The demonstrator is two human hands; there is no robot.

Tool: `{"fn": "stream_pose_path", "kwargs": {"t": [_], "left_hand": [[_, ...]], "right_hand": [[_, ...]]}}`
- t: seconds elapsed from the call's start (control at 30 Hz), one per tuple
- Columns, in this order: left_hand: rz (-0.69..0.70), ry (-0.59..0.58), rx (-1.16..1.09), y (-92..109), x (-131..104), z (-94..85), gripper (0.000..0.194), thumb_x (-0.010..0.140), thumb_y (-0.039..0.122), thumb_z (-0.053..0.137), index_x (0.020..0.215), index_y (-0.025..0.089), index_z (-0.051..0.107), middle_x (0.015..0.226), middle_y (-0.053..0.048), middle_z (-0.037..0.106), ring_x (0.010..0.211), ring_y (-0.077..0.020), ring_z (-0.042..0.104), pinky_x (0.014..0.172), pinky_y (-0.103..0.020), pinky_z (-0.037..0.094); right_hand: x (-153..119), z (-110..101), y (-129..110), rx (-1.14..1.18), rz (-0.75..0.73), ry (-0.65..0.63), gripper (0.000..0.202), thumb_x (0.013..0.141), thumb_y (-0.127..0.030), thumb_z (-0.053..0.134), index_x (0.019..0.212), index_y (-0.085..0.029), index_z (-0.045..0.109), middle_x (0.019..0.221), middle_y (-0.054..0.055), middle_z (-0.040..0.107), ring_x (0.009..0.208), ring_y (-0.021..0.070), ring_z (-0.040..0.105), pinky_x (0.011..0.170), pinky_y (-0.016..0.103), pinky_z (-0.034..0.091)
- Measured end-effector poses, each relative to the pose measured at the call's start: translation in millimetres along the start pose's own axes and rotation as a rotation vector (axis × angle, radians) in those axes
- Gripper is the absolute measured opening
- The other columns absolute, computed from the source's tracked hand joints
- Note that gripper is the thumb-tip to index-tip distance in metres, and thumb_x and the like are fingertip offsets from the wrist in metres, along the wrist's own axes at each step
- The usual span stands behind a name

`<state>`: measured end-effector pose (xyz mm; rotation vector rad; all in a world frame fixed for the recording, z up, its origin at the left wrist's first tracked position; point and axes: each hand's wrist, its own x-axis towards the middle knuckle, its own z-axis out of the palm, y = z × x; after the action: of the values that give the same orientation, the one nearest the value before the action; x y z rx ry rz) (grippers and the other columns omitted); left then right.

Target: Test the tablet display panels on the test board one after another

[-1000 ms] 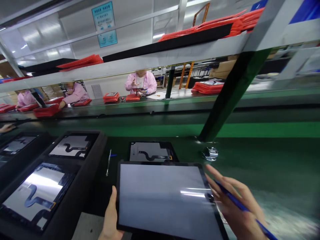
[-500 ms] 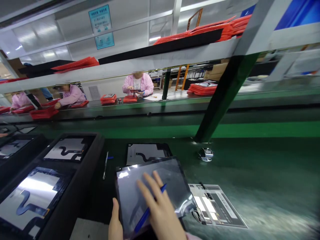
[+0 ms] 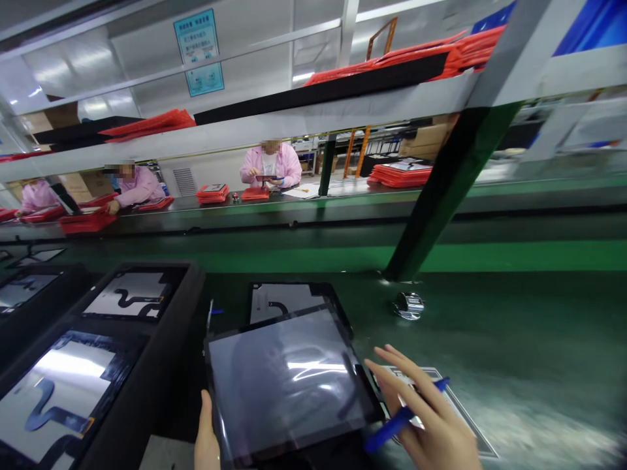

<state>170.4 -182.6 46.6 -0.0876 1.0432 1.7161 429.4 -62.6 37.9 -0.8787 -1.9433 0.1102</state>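
Note:
A glossy tablet screen with a black border is held tilted in front of me. My left hand grips its left edge, thumb on the near side; the other fingers are hidden beneath. Just off the screen's right edge is my right hand, fingers spread, with a blue pen-like stick tucked between them. Under that hand lies a flat panel with a pale border, mostly covered. Behind the held screen, another screen lies back side up, its dark flex cable partly showing.
Black foam trays on the left hold several screens with flex cables. A shiny metal object sits on the green bench near a slanted post. A pen-like tool lies beside the trays. Across the bench, people in pink work near red stacks.
My right hand has moved off the screen's surface to the right, carrying the blue stick. The screen has shifted slightly left and its reflections have changed.

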Motion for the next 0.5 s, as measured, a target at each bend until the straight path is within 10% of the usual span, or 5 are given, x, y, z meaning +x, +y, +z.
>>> {"fn": "stream_pose_path", "kwargs": {"t": [0.3,0.5], "left_hand": [[0.014,-0.111,-0.001,-7,21,-26.6,0.035,0.096,0.037,0.048,0.121,0.019,0.066,0.113,-0.009,0.072,0.123,-0.0285,0.055,0.113,-0.046,0.035],[0.081,-0.199,0.212,-5,23,-27.2,0.041,0.093,0.047,0.05,0.122,0.022,0.066,0.119,-0.006,0.07,0.131,-0.0278,0.048,0.115,-0.046,0.033]], "right_hand": [[-3,1,-13,0.313,0.567,0.01,0.034,0.091,-0.045,0.053,0.112,-0.022,0.067,0.103,0.008,0.075,0.091,0.0244,0.072,0.074,0.028,0.061],[-22,14,-12,0.408,0.651,-0.028,0.044,0.083,-0.048,0.065,0.117,-0.021,0.069,0.116,0.008,0.071,0.103,0.0283,0.069,0.081,0.029,0.061]]}}
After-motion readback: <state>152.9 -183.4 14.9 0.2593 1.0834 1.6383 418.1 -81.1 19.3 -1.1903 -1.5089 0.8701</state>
